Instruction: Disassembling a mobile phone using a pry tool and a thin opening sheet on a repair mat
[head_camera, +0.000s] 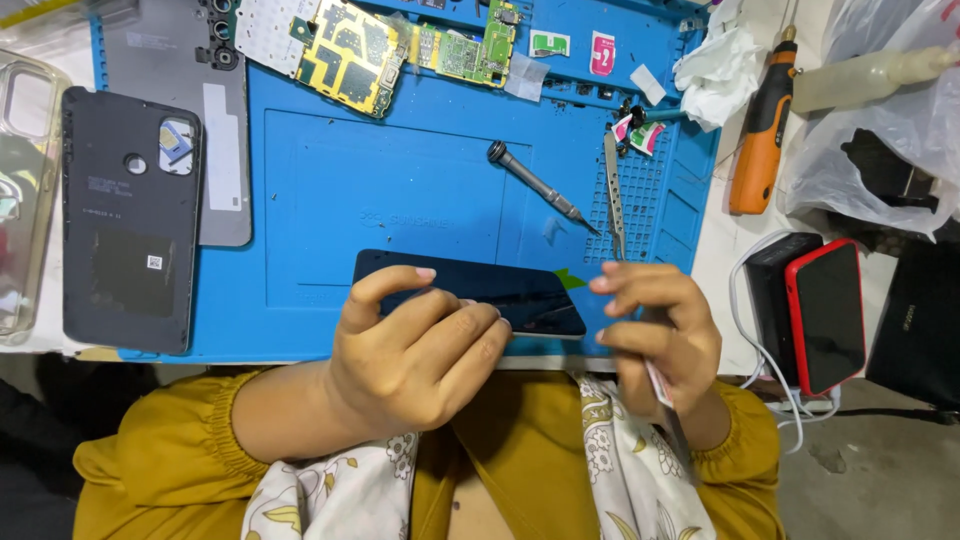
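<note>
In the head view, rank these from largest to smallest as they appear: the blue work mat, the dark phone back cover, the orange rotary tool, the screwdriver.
1. Blue work mat
2. Dark phone back cover
3. Orange rotary tool and screwdriver: similar length, so unsure; the tool looks thicker.

White worktable (715, 262), grey concrete floor (870, 470), bright even light.

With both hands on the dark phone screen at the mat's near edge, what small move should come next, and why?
Probably draw the thin strip in the right hand further off the phone screen, since the left hand steadies the panel's near edge on the blue mat and the right-hand fingers pinch the strip beside its right end.
</note>
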